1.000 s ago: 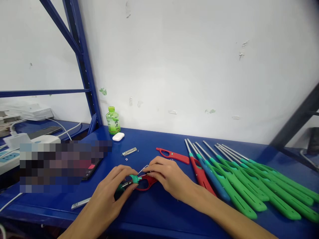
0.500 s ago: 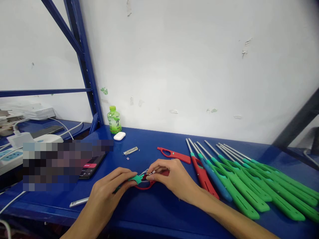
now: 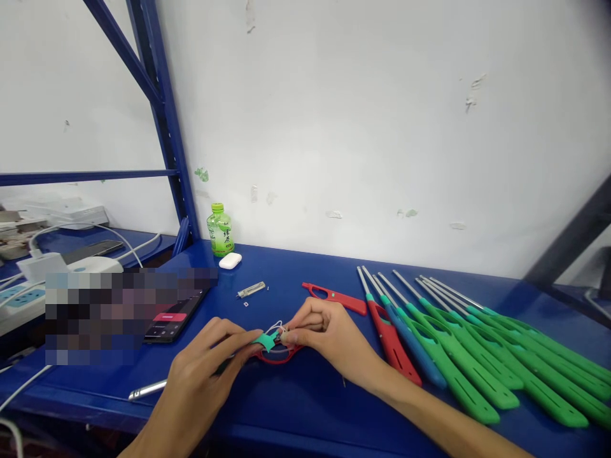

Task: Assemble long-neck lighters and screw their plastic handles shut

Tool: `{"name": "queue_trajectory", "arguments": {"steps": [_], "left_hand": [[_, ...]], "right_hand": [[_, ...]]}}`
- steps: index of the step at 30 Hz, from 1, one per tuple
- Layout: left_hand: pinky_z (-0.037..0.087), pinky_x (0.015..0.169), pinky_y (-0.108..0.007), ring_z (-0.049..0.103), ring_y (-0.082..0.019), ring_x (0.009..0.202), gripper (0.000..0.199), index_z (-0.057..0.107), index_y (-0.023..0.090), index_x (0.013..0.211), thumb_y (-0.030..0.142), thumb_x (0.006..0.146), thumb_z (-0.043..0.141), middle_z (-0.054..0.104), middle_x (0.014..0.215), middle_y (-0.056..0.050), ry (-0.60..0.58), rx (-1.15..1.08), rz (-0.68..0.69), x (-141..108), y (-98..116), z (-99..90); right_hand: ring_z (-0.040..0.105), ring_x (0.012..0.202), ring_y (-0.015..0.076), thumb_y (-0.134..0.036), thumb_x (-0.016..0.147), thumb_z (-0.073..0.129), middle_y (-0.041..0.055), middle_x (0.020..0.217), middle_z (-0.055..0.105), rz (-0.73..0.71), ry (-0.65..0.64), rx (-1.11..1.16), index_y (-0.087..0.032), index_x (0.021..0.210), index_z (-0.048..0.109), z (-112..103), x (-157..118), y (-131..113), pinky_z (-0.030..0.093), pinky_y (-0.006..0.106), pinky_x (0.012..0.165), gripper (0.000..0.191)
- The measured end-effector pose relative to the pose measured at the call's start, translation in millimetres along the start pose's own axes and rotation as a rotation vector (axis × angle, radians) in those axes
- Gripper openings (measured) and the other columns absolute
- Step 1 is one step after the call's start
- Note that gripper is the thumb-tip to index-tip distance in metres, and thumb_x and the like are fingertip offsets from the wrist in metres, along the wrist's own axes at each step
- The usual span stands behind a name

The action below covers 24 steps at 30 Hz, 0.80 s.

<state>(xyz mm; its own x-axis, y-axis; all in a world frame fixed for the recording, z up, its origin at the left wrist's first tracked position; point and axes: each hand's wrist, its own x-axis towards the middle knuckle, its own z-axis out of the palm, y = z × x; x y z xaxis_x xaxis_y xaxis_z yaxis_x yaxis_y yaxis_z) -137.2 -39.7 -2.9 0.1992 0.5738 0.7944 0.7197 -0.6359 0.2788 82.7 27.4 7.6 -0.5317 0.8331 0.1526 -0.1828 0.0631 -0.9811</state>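
My left hand (image 3: pixel 210 362) is closed round a lighter with a red body (image 3: pixel 279 357), a teal collar (image 3: pixel 267 340) and a metal tube (image 3: pixel 147 389) that sticks out to the left. At the open red body, the fingertips of my right hand (image 3: pixel 329 327) pinch something small by a thin white wire (image 3: pixel 275 326); the part itself is mostly hidden. Behind my hands lie a red casing half (image 3: pixel 341 299) and a clear narrow part (image 3: pixel 251 290) with tiny bits beside it.
Several green lighters (image 3: pixel 482 369), a red one (image 3: pixel 396 346) and a blue one (image 3: pixel 422 356) lie at the right. Towards the back left are a green bottle (image 3: pixel 220 232) and a white case (image 3: pixel 230 261). A phone (image 3: pixel 176 318) and power strip (image 3: pixel 90 270) are left.
My right hand has shifted slightly left and up, its fingertips closer to the teal collar. The white wire now loops higher above the red body.
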Motion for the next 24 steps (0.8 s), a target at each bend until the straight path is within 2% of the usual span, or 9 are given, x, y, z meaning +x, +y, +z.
{"name": "queue_trajectory", "arguments": {"steps": [6,13,24], "left_hand": [[0.054,0.067,-0.021,0.065,-0.012,0.072,0.009,0.074,0.025,0.105,0.023,0.100,0.067,0.070,0.083,0.002,0.039,-0.004,0.004,-0.9,2.3,1.1],[0.052,0.068,-0.024,0.064,-0.013,0.073,0.014,0.072,0.026,0.108,0.016,0.099,0.067,0.070,0.085,0.002,0.001,-0.021,0.007,-3.5,2.7,1.3],[0.049,0.064,-0.026,0.059,-0.013,0.071,0.025,0.071,0.025,0.114,0.008,0.097,0.066,0.065,0.083,0.002,0.002,-0.067,0.012,-6.6,4.9,6.8]], "right_hand": [[0.079,0.081,0.0210,-0.039,0.058,0.100,0.0057,0.086,0.082,0.034,0.016,0.073,-0.016,0.075,0.073,1.5,0.7,-0.4,0.061,0.030,0.078,0.040],[0.079,0.076,0.0206,-0.035,0.050,0.102,0.0054,0.078,0.082,0.108,-0.013,0.123,-0.016,0.073,0.073,0.9,0.3,-2.4,0.060,0.029,0.075,0.042],[0.078,0.073,0.0193,-0.035,0.046,0.104,0.0035,0.077,0.081,0.080,-0.002,0.113,-0.017,0.069,0.073,-1.2,0.9,-2.0,0.060,0.027,0.072,0.042]]}}
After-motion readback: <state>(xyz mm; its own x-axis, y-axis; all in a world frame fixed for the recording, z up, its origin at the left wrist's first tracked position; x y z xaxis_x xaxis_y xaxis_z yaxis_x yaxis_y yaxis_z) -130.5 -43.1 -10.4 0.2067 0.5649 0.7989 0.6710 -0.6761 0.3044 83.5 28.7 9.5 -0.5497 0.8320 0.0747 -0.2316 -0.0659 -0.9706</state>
